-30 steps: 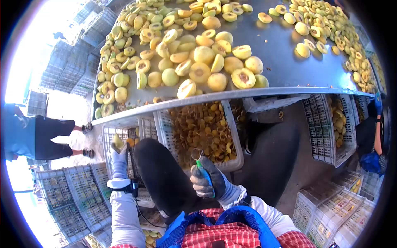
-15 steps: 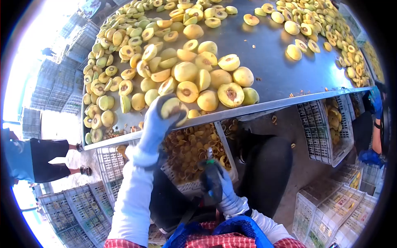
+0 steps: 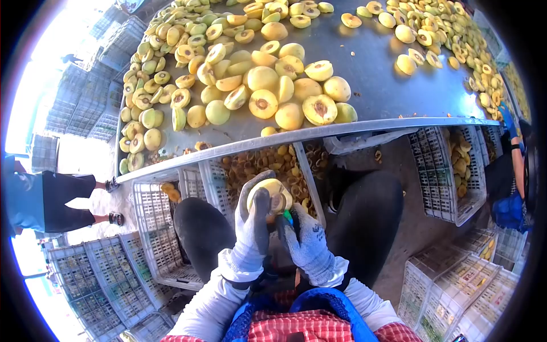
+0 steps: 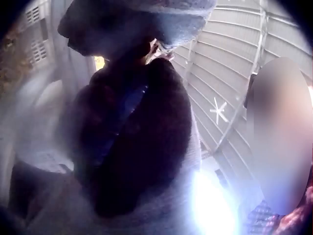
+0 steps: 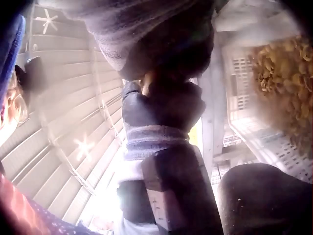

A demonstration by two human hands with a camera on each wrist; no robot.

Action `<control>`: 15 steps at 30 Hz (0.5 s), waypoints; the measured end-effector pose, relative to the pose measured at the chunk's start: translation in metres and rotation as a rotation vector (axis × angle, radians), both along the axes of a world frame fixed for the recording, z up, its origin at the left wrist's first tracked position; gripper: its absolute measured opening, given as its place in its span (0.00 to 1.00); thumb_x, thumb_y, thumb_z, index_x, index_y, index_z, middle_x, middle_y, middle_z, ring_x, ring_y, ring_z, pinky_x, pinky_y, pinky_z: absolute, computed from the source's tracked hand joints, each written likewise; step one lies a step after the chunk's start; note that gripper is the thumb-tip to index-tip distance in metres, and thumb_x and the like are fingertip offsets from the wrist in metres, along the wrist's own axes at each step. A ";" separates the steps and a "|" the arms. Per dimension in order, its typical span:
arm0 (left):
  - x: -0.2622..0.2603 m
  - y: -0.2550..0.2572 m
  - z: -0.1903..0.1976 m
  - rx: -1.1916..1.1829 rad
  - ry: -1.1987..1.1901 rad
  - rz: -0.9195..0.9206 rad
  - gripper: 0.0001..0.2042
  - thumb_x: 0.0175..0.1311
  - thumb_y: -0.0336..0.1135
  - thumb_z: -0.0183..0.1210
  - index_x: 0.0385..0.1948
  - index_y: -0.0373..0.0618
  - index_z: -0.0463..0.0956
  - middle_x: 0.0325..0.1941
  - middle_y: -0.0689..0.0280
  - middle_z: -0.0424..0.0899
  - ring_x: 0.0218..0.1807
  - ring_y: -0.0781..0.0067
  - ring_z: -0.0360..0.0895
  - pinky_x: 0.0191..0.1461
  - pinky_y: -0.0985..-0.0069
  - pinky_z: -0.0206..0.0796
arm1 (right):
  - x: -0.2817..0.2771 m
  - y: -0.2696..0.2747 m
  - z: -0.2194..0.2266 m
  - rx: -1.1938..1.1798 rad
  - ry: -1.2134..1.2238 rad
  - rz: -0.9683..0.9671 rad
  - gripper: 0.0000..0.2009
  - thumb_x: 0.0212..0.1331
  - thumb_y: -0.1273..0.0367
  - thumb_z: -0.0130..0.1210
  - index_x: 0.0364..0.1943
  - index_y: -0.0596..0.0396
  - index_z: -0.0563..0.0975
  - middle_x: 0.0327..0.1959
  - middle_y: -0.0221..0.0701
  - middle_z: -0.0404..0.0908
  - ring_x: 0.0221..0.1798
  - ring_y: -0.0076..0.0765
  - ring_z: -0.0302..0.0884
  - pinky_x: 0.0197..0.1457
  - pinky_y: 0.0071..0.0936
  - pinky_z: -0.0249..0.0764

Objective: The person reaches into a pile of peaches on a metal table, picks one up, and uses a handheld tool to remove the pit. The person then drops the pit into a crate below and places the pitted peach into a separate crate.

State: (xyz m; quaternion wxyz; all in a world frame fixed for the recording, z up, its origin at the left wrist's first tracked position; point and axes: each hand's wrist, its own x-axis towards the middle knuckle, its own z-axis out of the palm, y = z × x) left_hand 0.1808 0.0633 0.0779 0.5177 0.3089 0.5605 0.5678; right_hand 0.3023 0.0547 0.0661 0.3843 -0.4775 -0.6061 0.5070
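Note:
In the head view, my gloved left hand [image 3: 249, 231] holds a yellow peach half [image 3: 268, 189] above my lap, its brown-centred cut face turned toward the right. Against that face works my gloved right hand [image 3: 309, 242], which grips a pitting tool by its green handle [image 3: 288, 217]. The tool's metal loop, seen earlier, is hidden at the fruit. Both wrist views show mostly dark glove, with the left glove's fingers [image 4: 142, 142] covering the fruit. Beyond the hands, many peach halves [image 3: 262, 104] lie on a metal table [image 3: 393, 94].
Under the table edge stands a crate [image 3: 307, 176] of brown-yellow scraps. Another white crate [image 3: 154, 228] is beside my left knee. Crates stack at lower left [image 3: 108, 279] and lower right [image 3: 450, 285]. A person [image 3: 51, 199] stands at left; another person's arm [image 3: 517, 168] shows at right.
My left hand went from the left crate up to the table edge, took a peach half, and brought it down to the right hand. The right hand keeps its tool, now at the fruit.

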 end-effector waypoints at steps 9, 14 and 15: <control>0.008 -0.018 -0.004 0.000 0.101 0.029 0.19 0.66 0.47 0.54 0.48 0.38 0.73 0.44 0.61 0.78 0.46 0.74 0.75 0.51 0.76 0.67 | 0.005 -0.027 -0.002 -0.047 0.085 -0.012 0.14 0.62 0.64 0.50 0.45 0.62 0.70 0.28 0.49 0.77 0.33 0.57 0.77 0.34 0.41 0.70; 0.015 -0.020 0.004 0.088 0.210 0.078 0.21 0.66 0.49 0.54 0.47 0.38 0.73 0.43 0.61 0.79 0.44 0.73 0.75 0.50 0.77 0.67 | 0.004 -0.034 -0.005 0.112 0.044 -0.060 0.16 0.63 0.66 0.48 0.49 0.63 0.69 0.28 0.46 0.76 0.30 0.51 0.77 0.34 0.38 0.70; 0.013 -0.020 0.006 0.079 0.231 0.058 0.21 0.65 0.49 0.55 0.47 0.38 0.74 0.42 0.62 0.79 0.44 0.73 0.75 0.50 0.77 0.67 | 0.006 -0.033 -0.002 0.089 0.034 -0.031 0.16 0.63 0.66 0.48 0.49 0.63 0.69 0.27 0.46 0.76 0.30 0.48 0.77 0.34 0.37 0.70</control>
